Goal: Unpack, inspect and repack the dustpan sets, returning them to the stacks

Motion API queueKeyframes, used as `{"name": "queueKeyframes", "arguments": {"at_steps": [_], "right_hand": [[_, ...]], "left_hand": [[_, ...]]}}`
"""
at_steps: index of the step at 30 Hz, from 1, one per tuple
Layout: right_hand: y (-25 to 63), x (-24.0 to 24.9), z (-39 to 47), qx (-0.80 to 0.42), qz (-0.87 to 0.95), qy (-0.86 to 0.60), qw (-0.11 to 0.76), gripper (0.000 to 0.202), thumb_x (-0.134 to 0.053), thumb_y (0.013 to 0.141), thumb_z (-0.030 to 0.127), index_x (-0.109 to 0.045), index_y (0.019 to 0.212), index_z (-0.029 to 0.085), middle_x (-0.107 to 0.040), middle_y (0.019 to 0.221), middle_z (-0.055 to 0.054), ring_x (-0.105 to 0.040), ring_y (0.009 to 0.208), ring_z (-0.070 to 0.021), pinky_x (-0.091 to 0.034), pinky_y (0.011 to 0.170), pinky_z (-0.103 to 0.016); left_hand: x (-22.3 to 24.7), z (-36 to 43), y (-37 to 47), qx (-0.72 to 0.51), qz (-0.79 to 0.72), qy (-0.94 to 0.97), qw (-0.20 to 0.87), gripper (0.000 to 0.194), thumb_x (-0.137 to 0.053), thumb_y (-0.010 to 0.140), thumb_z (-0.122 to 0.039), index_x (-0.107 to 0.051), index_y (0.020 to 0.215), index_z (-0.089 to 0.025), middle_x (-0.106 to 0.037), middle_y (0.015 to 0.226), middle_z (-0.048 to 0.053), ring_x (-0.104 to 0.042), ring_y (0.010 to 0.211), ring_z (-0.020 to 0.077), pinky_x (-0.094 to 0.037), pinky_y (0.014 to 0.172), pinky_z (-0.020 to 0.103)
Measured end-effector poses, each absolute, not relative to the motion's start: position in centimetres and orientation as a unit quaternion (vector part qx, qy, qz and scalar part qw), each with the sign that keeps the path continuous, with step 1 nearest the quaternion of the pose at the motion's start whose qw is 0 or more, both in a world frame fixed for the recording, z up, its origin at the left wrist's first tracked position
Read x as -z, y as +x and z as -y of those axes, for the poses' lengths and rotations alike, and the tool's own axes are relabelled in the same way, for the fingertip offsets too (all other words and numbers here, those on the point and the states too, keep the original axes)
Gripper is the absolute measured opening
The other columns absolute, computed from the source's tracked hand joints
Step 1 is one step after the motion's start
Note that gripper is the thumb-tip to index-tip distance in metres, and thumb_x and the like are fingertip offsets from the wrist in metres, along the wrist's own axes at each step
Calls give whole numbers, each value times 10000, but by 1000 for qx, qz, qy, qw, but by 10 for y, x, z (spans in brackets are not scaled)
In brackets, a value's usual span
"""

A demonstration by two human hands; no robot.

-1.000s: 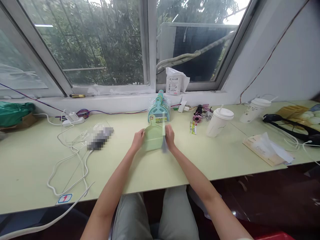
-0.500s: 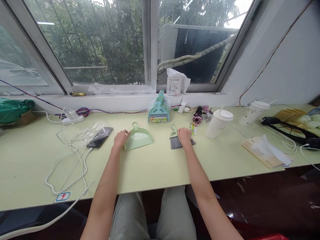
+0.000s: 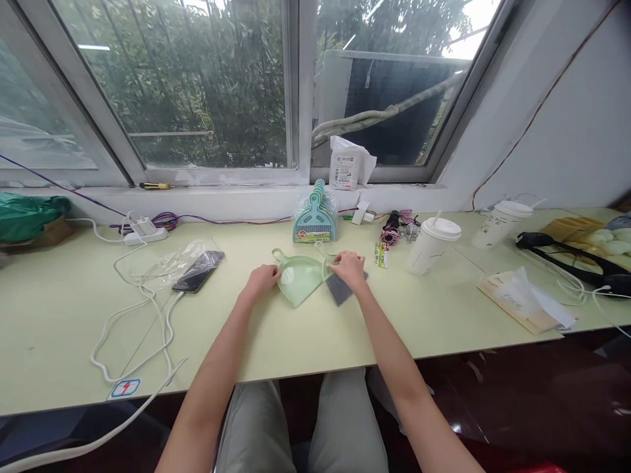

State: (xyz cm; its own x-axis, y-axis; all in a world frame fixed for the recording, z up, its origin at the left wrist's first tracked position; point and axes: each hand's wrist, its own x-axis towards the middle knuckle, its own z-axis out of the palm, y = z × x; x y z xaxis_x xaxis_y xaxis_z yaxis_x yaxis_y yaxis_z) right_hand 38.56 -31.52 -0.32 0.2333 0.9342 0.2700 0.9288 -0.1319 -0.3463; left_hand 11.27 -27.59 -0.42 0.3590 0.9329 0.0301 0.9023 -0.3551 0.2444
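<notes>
Two small pieces at the middle of the table: pale green dustpan flat on the top, gray-bristled brush touching its right edge. Dustpan handle pointing up-left toward the window, wide mouth turned down toward the table's near edge, long axis thus slanted. Brush bristles fanned down-right, green handle hidden under the fingers, so exact lie of its axis hard to tell.

Left hand at the dustpan's left rim, just below the handle, fingers curled loosely and touching the edge; whether pinching or only resting cannot be told. Right hand laid over the brush's upper part, fingers bent down on it, seemingly gripping it. Each hand next to its own piece, neither reaching across.

Farther back, near the sill, a bundle of wrapped dustpan sets standing upright. To the left, phone in a clear bag with white cable looping off. To the right, lidded paper cup with straw, well apart from the hands.
</notes>
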Motion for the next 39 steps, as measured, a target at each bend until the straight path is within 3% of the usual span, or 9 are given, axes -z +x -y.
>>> {"name": "queueKeyframes", "arguments": {"at_steps": [6, 10, 13, 17, 25, 29, 33, 36, 39], "right_hand": [[355, 12, 317, -53, 694, -673, 248, 132, -596, 794, 322, -679, 829, 225, -698, 999, -41, -552, 1033, -221, -283, 920, -378], [354, 14, 317, -76, 729, -627, 265, 96, -614, 811, 294, -690, 840, 243, -702, 1027, -12, -568, 1051, -203, -263, 987, -396], [355, 14, 316, -96, 744, -604, 269, 86, -637, 806, 302, -701, 823, 247, -710, 1002, -5, -579, 1046, -203, -279, 996, -392], [352, 17, 313, -87, 754, -594, 267, 93, -648, 812, 302, -716, 846, 247, -713, 1001, -13, -586, 1037, -207, -313, 980, -381], [346, 19, 307, -73, 764, -605, 214, 109, -658, 814, 275, -715, 890, 222, -712, 979, -39, -598, 995, -204, -395, 877, -312], [344, 16, 309, -54, 770, -608, 187, 86, -649, 807, 258, -704, 852, 209, -711, 951, -47, -604, 970, -207, -406, 840, -301], [343, 18, 312, -44, 739, -631, 229, 69, -662, 753, 263, -680, 805, 222, -710, 894, -25, -597, 958, -202, -419, 798, -285], [336, 20, 314, -40, 667, -670, 324, 107, -652, 744, 320, -659, 792, 226, -704, 882, -26, -586, 953, -208, -434, 776, -284], [324, 18, 314, -43, 599, -669, 439, 170, -601, 781, 369, -644, 852, 220, -697, 921, -39, -576, 957, -211, -445, 806, -301]], "left_hand": [[16, 306, 170, -132, -367, 919, 55, 394, -255, 962, -345, -606, 850, -205, -650, 896, 74, -594, 869, 203, -392, 733, 301], [10, 303, 161, -198, -325, 922, -67, 248, -398, 925, -280, -608, 1028, -198, -621, 1058, 101, -548, 992, 235, -371, 833, 355], [11, 292, 143, -213, -318, 915, -125, 285, -463, 884, -179, -579, 1142, -213, -588, 1170, 109, -515, 1075, 254, -353, 882, 378], [21, 283, 135, -174, -290, 934, -118, 375, -387, 877, -52, -582, 1161, -200, -610, 1135, 111, -561, 993, 223, -372, 862, 353], [24, 282, 145, -161, -330, 927, -81, 369, -412, 845, -16, -624, 1107, -165, -647, 1093, 129, -607, 957, 229, -421, 807, 340], [25, 280, 144, -175, -345, 922, -28, 354, -407, 847, -33, -645, 1058, -189, -663, 1051, 112, -616, 930, 213, -434, 813, 332], [27, 282, 149, -312, -391, 865, 51, 374, -483, 827, -109, -599, 1164, -222, -591, 1220, 117, -495, 1186, 257, -350, 1008, 420], [25, 287, 161, -436, -451, 741, 240, 604, -545, 821, -281, -370, 1394, -210, -442, 1397, 141, -409, 1283, 281, -324, 1043, 474], [22, 296, 175, -403, -409, 648, 501, 618, -474, 863, -431, -305, 1415, -210, -491, 1347, 146, -493, 1211, 264, -409, 970, 428]]}}
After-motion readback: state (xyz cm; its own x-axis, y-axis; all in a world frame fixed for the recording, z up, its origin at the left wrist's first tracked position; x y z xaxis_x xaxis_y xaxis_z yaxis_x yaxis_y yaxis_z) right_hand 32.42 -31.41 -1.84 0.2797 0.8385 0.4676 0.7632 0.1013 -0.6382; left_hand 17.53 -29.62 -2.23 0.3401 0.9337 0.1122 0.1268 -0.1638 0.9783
